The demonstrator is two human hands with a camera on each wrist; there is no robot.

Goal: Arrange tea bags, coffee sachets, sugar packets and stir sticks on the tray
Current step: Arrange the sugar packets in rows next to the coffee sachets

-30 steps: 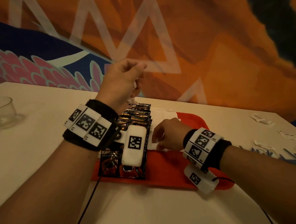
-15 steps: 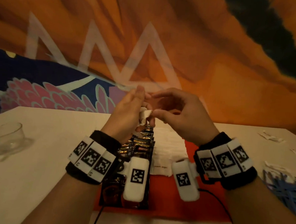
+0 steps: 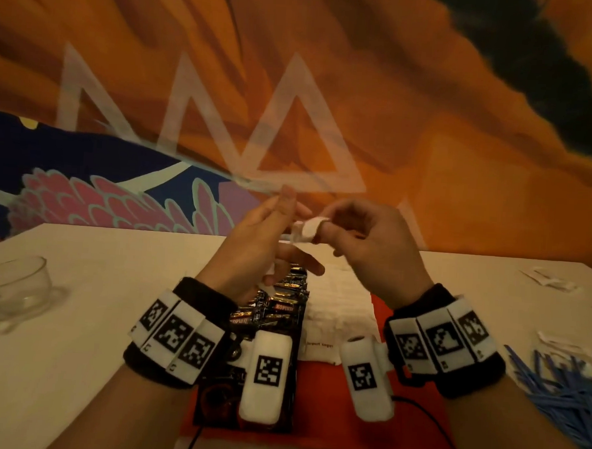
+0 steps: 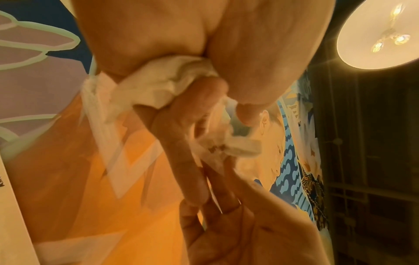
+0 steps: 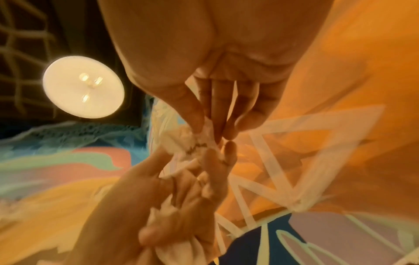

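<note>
Change: both hands have risen from the tray since a second ago; the right hand, then low on the tray, now meets the left in mid-air over one white packet.
Head view, hands: left hand is raised with its forefinger upright, the lower fingers spread; right hand faces it, knuckles toward the camera.
Head view, packet: the white packet sits between the two hands, pinched at the right hand's thumb and forefinger, above the far end of the tray.
Head view, tray: a row of dark coffee sachets lies along its left side, a row of white sugar packets just beside it.
Head view, table: blue stir sticks lie in a heap at the right, loose white packets further back, a glass cup at the left.
Left wrist view: the left palm grips a crumpled bunch of packets, while its long fingers reach to the pinched packet.
Right wrist view: right fingertips pinch the packet; blurred.
Risk: pulling one packet free may tear the paper or loosen the bunch, spilling packets on the tidy rows.
</note>
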